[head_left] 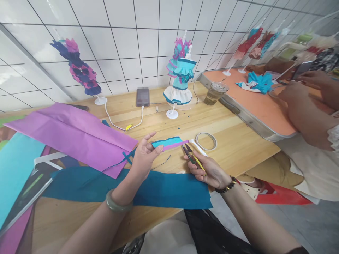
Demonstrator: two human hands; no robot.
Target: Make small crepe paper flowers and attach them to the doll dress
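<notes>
My left hand (145, 155) pinches a small folded strip of turquoise and purple paper (167, 143) by its left end and holds it above the wooden table (233, 141). My right hand (209, 171) is closed round small yellow-handled snips (191, 156). Their blades point at the strip's right end. A jade bangle is on my left wrist and a bead bracelet on my right. A dark teal paper sheet (169, 190) lies under both hands at the table's near edge.
A large purple paper sheet (74, 134) lies at the left over turquoise sheets. A tape roll (206, 141) sits right of the snips. Two paper-dress mannequins (180, 77) (82, 74) stand at the back, beside a plastic cup (215, 93). Another person's hands (304, 102) work over an orange board (254, 106).
</notes>
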